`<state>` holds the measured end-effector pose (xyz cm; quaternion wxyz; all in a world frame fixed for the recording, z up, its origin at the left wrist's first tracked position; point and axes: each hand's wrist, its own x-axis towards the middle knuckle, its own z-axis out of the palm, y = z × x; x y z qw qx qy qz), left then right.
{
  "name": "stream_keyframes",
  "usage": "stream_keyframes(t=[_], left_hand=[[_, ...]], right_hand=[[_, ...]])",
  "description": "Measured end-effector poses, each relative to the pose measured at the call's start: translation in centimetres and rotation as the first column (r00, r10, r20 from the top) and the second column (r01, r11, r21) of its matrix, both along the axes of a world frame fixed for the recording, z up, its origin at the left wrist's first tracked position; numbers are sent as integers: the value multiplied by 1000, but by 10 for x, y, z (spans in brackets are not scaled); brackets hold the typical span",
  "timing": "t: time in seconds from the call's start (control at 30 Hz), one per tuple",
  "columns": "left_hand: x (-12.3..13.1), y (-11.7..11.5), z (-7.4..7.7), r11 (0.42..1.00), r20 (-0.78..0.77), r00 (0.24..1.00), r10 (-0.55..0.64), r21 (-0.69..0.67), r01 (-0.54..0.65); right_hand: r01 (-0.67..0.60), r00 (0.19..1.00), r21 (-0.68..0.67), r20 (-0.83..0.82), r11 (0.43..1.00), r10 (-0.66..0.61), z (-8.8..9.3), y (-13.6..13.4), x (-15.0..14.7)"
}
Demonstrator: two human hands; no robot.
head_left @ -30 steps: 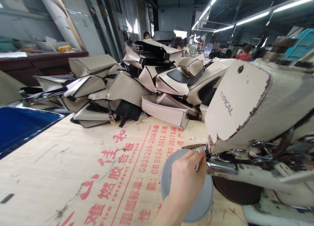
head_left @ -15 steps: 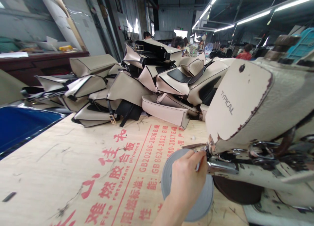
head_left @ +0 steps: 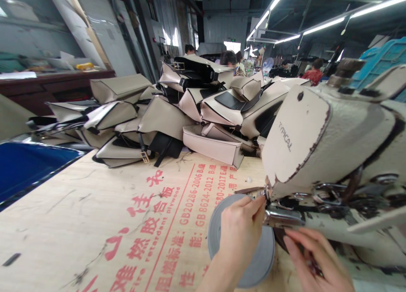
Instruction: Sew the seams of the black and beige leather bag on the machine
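Note:
My left hand is closed in a pinch beside the needle area of the sewing machine, above a grey round disc or roll. What its fingertips grip is too small to name. My right hand is at the lower right, below the machine's metal arm, with thumb and forefinger extended; a small dark metallic item shows at its curled fingers. Behind my right hand, a dark round disc is partly hidden.
Beige bags with black trim are heaped at the back of the plywood table. A blue surface lies at the left edge. A blue crate stands behind the machine. Several people are in the background.
My right hand has come into view at the lower right. My left hand stays almost where it was at the machine. The view has shifted slightly, showing more of the machine.

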<state>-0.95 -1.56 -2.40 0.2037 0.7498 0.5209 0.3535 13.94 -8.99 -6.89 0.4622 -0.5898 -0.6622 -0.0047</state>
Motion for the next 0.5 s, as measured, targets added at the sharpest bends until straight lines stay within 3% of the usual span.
stream_keyframes(t=[0.1, 0.23, 0.5], left_hand=[[0, 0, 0, 1000, -48, 999, 14, 6, -14], [-1, 1, -2, 1000, -75, 997, 14, 7, -13], [-3, 2, 6, 999, -109, 994, -28, -21, 26]], right_hand=[[68, 976, 142, 197, 988, -95, 19, 33, -4], [204, 882, 116, 410, 972, -234, 29, 49, -11], [188, 889, 40, 417, 981, -187, 33, 54, -18]])
